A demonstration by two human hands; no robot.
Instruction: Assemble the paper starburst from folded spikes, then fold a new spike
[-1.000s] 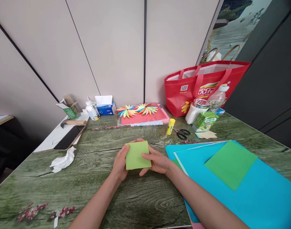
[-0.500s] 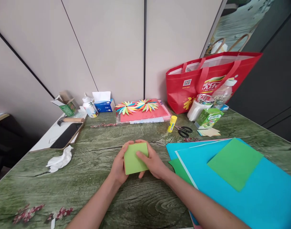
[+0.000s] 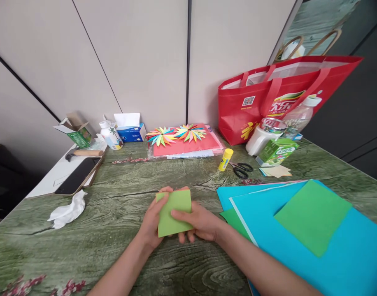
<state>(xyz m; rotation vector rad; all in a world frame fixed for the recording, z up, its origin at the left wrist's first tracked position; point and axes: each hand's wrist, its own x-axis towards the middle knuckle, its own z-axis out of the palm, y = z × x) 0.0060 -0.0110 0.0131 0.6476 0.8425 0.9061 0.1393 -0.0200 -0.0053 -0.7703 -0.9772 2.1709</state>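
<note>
A stack of square paper (image 3: pixel 175 222), light green on top, is held between my two hands above the table. My left hand (image 3: pixel 150 224) grips its left side, thumb on the upper left corner. From the right, my right hand (image 3: pixel 203 222) presses its thumb on the top sheet, with its other fingers partly hidden underneath. To the right lie large blue sheets (image 3: pixel 268 230) with a green square of paper (image 3: pixel 315 218) on them. Beyond my hands are a yellow glue stick (image 3: pixel 226 160) and black-handled scissors (image 3: pixel 241 169).
Two folded paper stars (image 3: pixel 191 133) rest on a red paper pack (image 3: pixel 185 149) by the wall. A red bag (image 3: pixel 234 115), green carton (image 3: pixel 276 152) and white jar (image 3: pixel 259 139) stand back right. Crumpled tissue (image 3: pixel 68 209), a phone (image 3: pixel 79 176) and a hammer (image 3: pixel 88 152) lie left.
The paper stack has come slightly lower and nearer to me, still in both hands. My right hand's fingers have shifted along its lower right edge. The camera view has moved a little.
</note>
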